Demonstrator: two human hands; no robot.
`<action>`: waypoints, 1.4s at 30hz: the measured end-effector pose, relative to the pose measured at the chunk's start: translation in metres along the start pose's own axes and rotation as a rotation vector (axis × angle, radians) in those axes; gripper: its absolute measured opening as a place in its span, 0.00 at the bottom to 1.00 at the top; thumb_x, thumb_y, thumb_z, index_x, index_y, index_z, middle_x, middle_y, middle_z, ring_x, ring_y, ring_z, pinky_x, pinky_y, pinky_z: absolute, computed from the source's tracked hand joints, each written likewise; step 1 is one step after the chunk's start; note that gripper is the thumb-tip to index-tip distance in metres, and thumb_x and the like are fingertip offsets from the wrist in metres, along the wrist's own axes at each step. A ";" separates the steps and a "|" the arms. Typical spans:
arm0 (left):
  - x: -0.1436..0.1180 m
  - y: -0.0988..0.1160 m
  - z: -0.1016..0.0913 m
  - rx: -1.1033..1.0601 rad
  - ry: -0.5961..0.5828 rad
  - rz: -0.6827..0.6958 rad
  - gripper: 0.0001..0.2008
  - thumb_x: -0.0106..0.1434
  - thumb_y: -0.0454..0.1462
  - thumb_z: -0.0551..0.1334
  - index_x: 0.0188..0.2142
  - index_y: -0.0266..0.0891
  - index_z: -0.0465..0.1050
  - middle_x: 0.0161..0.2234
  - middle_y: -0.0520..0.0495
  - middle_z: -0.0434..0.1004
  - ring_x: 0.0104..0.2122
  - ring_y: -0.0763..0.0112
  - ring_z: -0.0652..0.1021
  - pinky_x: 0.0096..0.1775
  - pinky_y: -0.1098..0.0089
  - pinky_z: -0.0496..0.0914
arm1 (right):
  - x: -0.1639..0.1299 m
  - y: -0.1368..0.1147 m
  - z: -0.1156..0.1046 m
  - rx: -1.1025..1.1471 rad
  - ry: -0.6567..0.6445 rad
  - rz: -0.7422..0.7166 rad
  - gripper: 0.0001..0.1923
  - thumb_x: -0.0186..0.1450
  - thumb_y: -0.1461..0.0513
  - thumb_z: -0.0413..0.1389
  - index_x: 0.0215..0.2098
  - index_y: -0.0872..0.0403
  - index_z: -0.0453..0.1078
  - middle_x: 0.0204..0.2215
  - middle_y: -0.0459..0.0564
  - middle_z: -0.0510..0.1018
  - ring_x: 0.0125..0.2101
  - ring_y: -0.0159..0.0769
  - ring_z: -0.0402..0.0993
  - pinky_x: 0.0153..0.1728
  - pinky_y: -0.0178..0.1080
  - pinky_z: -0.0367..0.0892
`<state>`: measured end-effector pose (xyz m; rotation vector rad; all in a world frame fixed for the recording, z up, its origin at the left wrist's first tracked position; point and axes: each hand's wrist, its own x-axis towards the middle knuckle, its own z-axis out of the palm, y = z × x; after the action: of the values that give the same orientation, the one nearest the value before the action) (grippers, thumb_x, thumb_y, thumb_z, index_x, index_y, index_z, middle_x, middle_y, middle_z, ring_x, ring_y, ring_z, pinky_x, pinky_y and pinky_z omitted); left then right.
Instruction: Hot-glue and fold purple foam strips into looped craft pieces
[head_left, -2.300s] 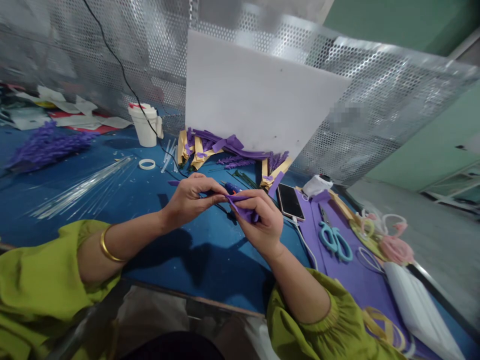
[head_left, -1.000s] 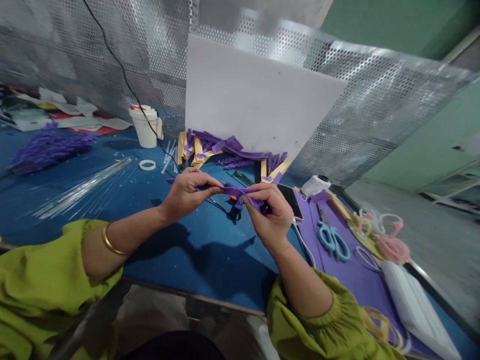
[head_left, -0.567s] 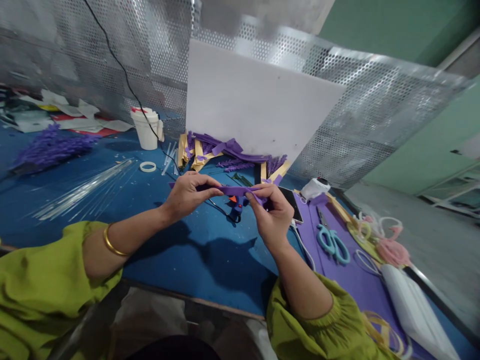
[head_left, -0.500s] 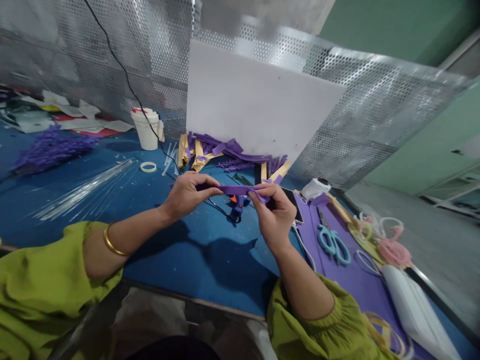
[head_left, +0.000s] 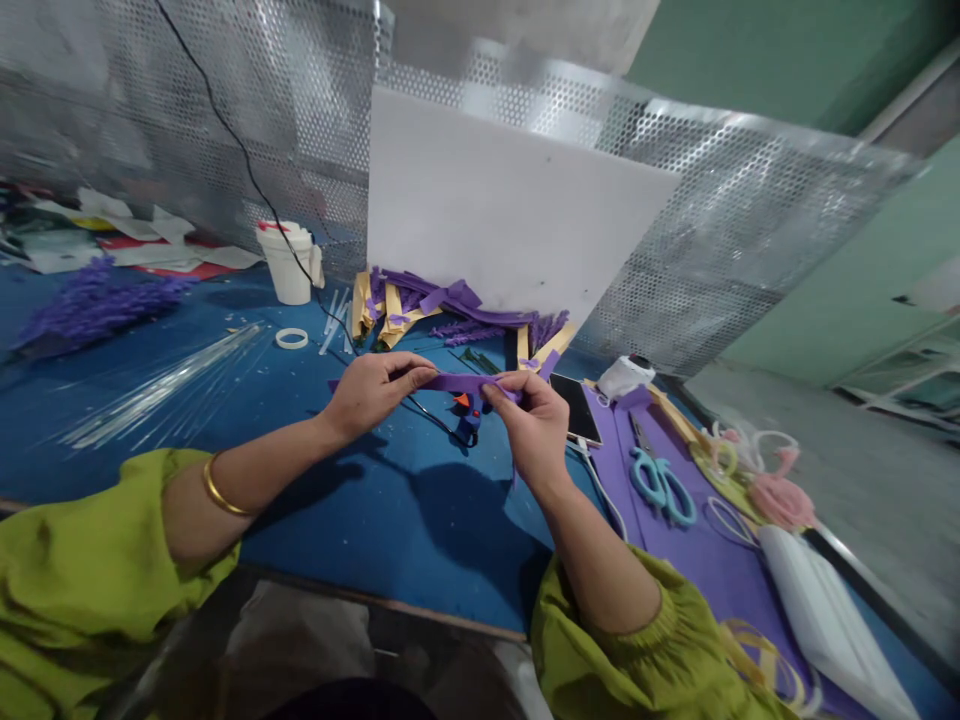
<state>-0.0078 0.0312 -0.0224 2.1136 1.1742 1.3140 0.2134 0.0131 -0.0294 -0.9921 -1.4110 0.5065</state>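
Observation:
Between my two hands a purple strip (head_left: 459,382), which looks like felt or ribbon, is stretched level above the blue table. My left hand (head_left: 375,392) pinches it between thumb and fingers, and a short tail sticks out to the left of that hand. My right hand (head_left: 531,412) pinches the other side, where the strip seems folded; a loose end hangs below this hand. Just beneath the strip lies a dark blue tool with an orange part (head_left: 469,418), likely a glue gun, with a black cord. My hands partly hide it.
At the back lie purple flower sprigs in yellow wrapping (head_left: 394,315). A white cup (head_left: 289,262), tape roll (head_left: 292,339) and clear thin rods (head_left: 165,385) are at left. To the right are a phone (head_left: 576,408), blue-handled scissors (head_left: 660,482) and purple sheets (head_left: 701,560).
My right hand has come slightly closer to my left, and a loose end of the strip now hangs below it. The whole view has shifted a little.

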 end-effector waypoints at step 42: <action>-0.010 0.018 0.004 -0.031 0.039 0.447 0.08 0.68 0.40 0.63 0.34 0.40 0.77 0.29 0.52 0.82 0.28 0.73 0.76 0.45 0.65 0.62 | -0.021 -0.022 0.007 -0.222 -0.186 -0.646 0.06 0.64 0.67 0.61 0.34 0.50 0.71 0.34 0.50 0.80 0.35 0.34 0.78 0.36 0.38 0.74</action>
<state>0.0016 0.0132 -0.0179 2.4265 0.7076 1.5488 0.1975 -0.0139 -0.0247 -0.6114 -1.8772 -0.0421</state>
